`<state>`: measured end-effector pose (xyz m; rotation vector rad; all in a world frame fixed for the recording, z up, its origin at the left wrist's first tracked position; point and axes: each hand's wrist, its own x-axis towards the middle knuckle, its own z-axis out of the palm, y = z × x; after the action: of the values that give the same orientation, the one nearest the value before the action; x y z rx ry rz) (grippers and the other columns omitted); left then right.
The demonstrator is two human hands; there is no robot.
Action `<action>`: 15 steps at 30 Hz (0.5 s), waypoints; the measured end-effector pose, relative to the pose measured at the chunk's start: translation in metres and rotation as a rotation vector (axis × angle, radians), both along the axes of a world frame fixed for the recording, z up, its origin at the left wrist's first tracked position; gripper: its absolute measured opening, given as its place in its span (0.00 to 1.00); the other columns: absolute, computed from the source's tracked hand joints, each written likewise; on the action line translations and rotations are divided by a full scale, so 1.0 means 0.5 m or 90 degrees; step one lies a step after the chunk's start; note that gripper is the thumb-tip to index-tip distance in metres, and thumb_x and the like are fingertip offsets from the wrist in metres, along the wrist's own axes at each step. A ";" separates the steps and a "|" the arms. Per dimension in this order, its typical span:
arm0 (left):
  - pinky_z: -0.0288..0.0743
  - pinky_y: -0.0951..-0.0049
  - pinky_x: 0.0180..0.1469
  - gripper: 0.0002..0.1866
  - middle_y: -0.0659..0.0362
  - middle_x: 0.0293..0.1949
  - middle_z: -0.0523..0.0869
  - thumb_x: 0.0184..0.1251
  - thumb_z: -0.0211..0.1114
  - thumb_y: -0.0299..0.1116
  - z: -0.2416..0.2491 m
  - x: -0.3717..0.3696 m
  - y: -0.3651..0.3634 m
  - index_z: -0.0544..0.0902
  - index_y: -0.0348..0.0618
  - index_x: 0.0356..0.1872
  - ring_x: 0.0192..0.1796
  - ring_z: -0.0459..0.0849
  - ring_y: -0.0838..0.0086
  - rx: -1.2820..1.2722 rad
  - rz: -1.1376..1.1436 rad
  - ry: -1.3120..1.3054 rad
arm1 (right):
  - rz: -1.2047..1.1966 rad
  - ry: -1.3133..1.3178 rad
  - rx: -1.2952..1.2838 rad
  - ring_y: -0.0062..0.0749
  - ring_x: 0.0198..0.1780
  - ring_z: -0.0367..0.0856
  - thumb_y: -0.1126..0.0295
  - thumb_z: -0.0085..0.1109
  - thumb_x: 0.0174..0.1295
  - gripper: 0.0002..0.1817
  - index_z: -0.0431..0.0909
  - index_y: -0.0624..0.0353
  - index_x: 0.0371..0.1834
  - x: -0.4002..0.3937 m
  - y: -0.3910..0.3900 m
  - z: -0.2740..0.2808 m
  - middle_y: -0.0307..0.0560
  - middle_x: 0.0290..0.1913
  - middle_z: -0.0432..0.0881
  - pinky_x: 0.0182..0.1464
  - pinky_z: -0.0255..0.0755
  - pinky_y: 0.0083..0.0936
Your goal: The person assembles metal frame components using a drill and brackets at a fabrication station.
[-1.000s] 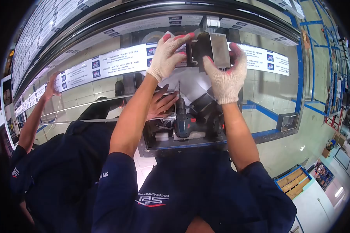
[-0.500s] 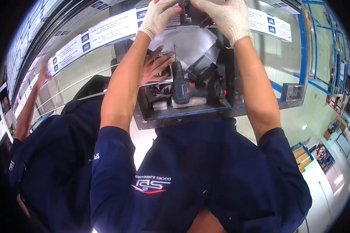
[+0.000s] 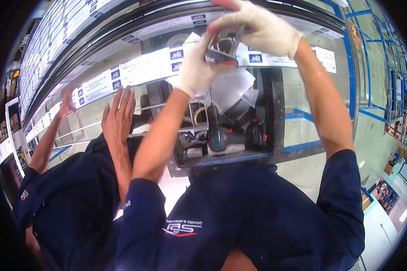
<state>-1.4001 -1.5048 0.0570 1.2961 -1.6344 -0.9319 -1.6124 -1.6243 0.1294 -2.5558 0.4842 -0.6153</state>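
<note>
My left hand [image 3: 195,70], in a white work glove with red fingertips, grips a short grey profile piece [image 3: 222,55] from its left and lower side. On the upper right, my gloved right hand [image 3: 264,28] has its thumb and fingers around the same piece. The piece has a hollow in it, and fingers and blur hide part of its shape. It is held above a long profile [image 3: 151,67] wrapped in white printed film. Below my hands, a cordless drill [image 3: 218,133] lies in a dark open tray [image 3: 221,159] with scraps and a tape roll [image 3: 200,116].
At the left, a co-worker's hand [image 3: 68,103] touches the end of the wrapped profile; their other hand [image 3: 118,113] is raised near its front edge. Long dark bars [image 3: 135,17] run along the back. Blue-edged framing [image 3: 352,67] stands to the right.
My hands have moved down in view and brought the profile piece above the wrapped profile. The co-worker's nearer hand has left the tray and moved left. The view has shifted.
</note>
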 end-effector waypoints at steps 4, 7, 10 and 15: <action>0.73 0.46 0.76 0.51 0.43 0.65 0.90 0.54 0.92 0.52 -0.052 -0.081 0.035 0.79 0.39 0.78 0.70 0.86 0.44 -0.039 0.144 -0.067 | -0.078 -0.054 0.291 0.46 0.76 0.86 0.95 0.44 0.51 0.38 0.94 0.59 0.59 0.017 0.038 -0.045 0.55 0.83 0.77 0.82 0.76 0.37; 0.61 0.37 0.84 0.54 0.41 0.74 0.85 0.55 0.89 0.62 -0.132 -0.117 0.053 0.80 0.38 0.77 0.75 0.82 0.43 -0.093 0.218 -0.113 | -0.082 -0.117 0.309 0.48 0.77 0.85 0.92 0.49 0.61 0.40 0.85 0.52 0.76 0.006 0.033 -0.071 0.55 0.79 0.82 0.83 0.77 0.39; 0.66 0.40 0.81 0.55 0.39 0.74 0.85 0.53 0.90 0.60 -0.125 -0.130 0.054 0.81 0.34 0.76 0.74 0.84 0.42 -0.146 0.248 -0.168 | -0.134 -0.246 0.395 0.41 0.79 0.83 0.91 0.48 0.63 0.41 0.76 0.57 0.83 0.000 0.044 -0.115 0.53 0.77 0.83 0.85 0.72 0.37; 0.85 0.57 0.61 0.47 0.44 0.60 0.92 0.55 0.94 0.43 -0.129 -0.135 0.042 0.82 0.33 0.74 0.57 0.93 0.56 -0.094 0.246 -0.047 | -0.135 -0.250 0.508 0.35 0.80 0.81 0.89 0.46 0.64 0.40 0.75 0.59 0.84 -0.022 0.032 -0.141 0.51 0.77 0.84 0.86 0.69 0.35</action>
<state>-1.4676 -1.4837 -0.0078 1.4868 -1.4068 -0.5258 -1.6235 -1.6084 0.0590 -1.6024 0.6918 -0.7791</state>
